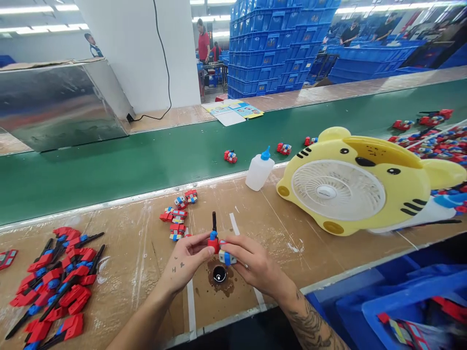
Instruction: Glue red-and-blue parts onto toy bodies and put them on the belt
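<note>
Tattooed right forearm (314, 322), lightly marked left hand (186, 262)

Bright, cool light is falling from ceiling tubes (34, 30), which are glowing white behind the yellow fan (337, 187). Glare is streaking the table (120, 272) to the fan's left, and a metal box (62, 104) farther left is shining. My hands (219, 265) are showing fairly sharply. Wide-angle stretch is bending the edges, and workers beyond the fan are looking soft.

Beyond the hands, a green conveyor belt (120, 158) crosses before a white square pillar (140, 58) and stacked blue plastic crates (270, 46), under bright ceiling tube lights (32, 30).
</note>
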Demonstrator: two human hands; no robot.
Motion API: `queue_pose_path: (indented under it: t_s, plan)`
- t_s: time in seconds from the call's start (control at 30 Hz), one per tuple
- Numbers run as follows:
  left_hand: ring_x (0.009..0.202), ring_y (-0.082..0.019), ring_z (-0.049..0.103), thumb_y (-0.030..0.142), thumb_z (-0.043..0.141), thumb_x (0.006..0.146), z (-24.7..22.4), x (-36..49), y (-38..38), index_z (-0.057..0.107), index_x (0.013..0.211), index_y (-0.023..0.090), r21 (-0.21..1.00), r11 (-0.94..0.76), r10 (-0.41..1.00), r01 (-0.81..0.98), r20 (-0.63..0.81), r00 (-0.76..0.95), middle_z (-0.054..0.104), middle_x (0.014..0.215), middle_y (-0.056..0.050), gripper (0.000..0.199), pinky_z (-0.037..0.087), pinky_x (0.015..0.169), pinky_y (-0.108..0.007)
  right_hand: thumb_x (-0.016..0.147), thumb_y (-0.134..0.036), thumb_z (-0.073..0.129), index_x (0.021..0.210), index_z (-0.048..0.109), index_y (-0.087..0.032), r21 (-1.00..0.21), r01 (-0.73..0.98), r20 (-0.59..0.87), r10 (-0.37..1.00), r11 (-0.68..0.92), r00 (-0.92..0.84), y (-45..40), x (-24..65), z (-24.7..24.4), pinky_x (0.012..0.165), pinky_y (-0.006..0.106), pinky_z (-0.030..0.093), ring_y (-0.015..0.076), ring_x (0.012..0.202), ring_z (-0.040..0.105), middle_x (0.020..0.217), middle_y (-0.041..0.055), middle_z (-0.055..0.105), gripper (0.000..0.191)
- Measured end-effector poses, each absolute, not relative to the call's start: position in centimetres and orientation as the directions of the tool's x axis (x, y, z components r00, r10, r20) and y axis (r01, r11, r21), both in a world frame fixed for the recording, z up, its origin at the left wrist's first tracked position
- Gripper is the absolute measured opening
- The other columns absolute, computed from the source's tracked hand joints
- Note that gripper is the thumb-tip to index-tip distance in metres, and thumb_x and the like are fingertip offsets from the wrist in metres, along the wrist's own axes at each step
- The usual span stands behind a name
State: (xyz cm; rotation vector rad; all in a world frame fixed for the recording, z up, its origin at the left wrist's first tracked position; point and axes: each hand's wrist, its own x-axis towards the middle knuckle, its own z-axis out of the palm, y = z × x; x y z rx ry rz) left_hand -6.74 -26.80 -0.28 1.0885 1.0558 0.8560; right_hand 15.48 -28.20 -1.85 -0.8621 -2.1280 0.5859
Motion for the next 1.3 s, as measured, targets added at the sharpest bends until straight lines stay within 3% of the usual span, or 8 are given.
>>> queue_pose_path:
  t_s: [0.23, 0.4, 0.53, 0.67, 0.73, 0.9, 1.07, 1.3]
  plan:
    - [0.123, -0.027, 0.059, 0.026, 0.078, 0.072, 1.2, -6.7, -24.6, 0.058, 0.135, 0.019, 1.0, 0.018, 0.995, -0.006, -0.018, 0.101, 0.064, 0.133, -0.01, 0.066, 0.045, 0.106, -0.037, 0.092, -0.007, 0.049, 0.123, 0.058, -0.016, -0.452, 0.552, 0.497, 0.712, 0.701, -0.496, -23.7, 10.7, 1.4, 0.09, 0.039, 0.052, 0.0262, 0.103, 0.059, 0.113, 0.0135, 0.064, 0.035]
    - [0.105, -0.021, 0.065, 0.018, 0.065, 0.071, 3.4, -6.8, -17.8, 0.059, 0.128, 0.016, 0.936, -0.174, 0.979, 0.306, 0.197, -0.044, 0.07, 0.115, -0.006, 0.057, 0.05, 0.089, -0.027, 0.09, -0.005, 0.045, 0.124, 0.057, -0.013, -0.362, 0.638, 0.559, 0.706, 0.68, -0.435, -17.6, 6.0, 3.2, 0.09, 0.039, 0.05, 0.0268, 0.1, 0.057, 0.108, 0.014, 0.062, 0.036]
    - [0.089, -0.018, 0.067, 0.026, 0.069, 0.072, 2.9, -8.0, -9.1, 0.064, 0.116, 0.015, 0.856, -0.12, 0.984, 0.503, 0.168, -0.051, 0.072, 0.097, -0.003, 0.046, 0.051, 0.078, -0.025, 0.089, -0.011, 0.057, 0.135, 0.051, -0.016, -0.532, 0.58, 0.576, 0.766, 0.617, -0.286, -11.4, 6.8, 1.4, 0.098, 0.043, 0.046, 0.0271, 0.109, 0.056, 0.12, 0.0146, 0.061, 0.047]
    - [0.089, -0.019, 0.066, 0.032, 0.076, 0.077, 1.2, -10.2, -0.6, 0.066, 0.107, 0.014, 0.743, 0.01, 0.992, 0.67, 0.075, -0.098, 0.071, 0.095, -0.004, 0.037, 0.052, 0.084, -0.034, 0.081, -0.02, 0.068, 0.125, 0.06, -0.018, -0.762, 0.472, 0.375, 0.896, 0.443, -0.236, -7.5, 9.6, -2.8, 0.093, 0.047, 0.049, 0.0249, 0.096, 0.062, 0.115, 0.0119, 0.065, 0.045]
    - [0.094, -0.02, 0.065, 0.035, 0.07, 0.086, 0.2, -11.0, 2.7, 0.064, 0.108, 0.014, 0.663, 0.073, 0.993, 0.745, 0.018, -0.113, 0.069, 0.103, -0.006, 0.031, 0.053, 0.086, -0.04, 0.076, -0.019, 0.071, 0.12, 0.063, -0.02, -0.778, 0.423, 0.33, 0.876, 0.464, -0.353, -7.0, 9.9, -4.6, 0.091, 0.044, 0.051, 0.023, 0.093, 0.064, 0.113, 0.0095, 0.067, 0.045]
    - [0.103, -0.022, 0.064, 0.035, 0.063, 0.093, -2.9, -11.7, 7.5, 0.061, 0.118, 0.016, 0.488, 0.142, 0.989, 0.861, -0.096, -0.109, 0.064, 0.118, -0.008, 0.032, 0.055, 0.088, -0.043, 0.063, -0.016, 0.083, 0.13, 0.06, -0.024, -0.804, 0.273, 0.325, 0.776, 0.527, -0.54, -6.2, 6.6, -6.9, 0.111, 0.048, 0.036, 0.0291, 0.127, 0.051, 0.134, 0.0104, 0.06, 0.071]
    - [0.109, -0.024, 0.062, 0.035, 0.063, 0.093, -4.5, -10.8, 8.2, 0.058, 0.125, 0.016, 0.419, 0.089, 0.995, 0.904, -0.073, -0.064, 0.061, 0.125, -0.01, 0.037, 0.053, 0.092, -0.046, 0.07, -0.02, 0.079, 0.12, 0.064, -0.02, -0.863, 0.212, 0.287, 0.792, 0.458, -0.539, -6.5, 5.7, -7.0, 0.097, 0.05, 0.048, 0.028, 0.105, 0.063, 0.115, 0.0111, 0.069, 0.052]
    - [0.116, -0.027, 0.059, 0.039, 0.062, 0.093, -2.3, -11.1, 4.5, 0.054, 0.132, 0.017, 0.424, -0.082, 0.996, 0.902, 0.012, 0.085, 0.056, 0.133, -0.012, 0.045, 0.05, 0.096, -0.05, 0.068, -0.029, 0.087, 0.122, 0.062, -0.026, -0.938, -0.302, 0.3, 0.839, 0.172, -0.454, -13.6, 10.1, -4.1, 0.097, 0.042, 0.051, 0.0253, 0.109, 0.066, 0.118, 0.0088, 0.069, 0.059]
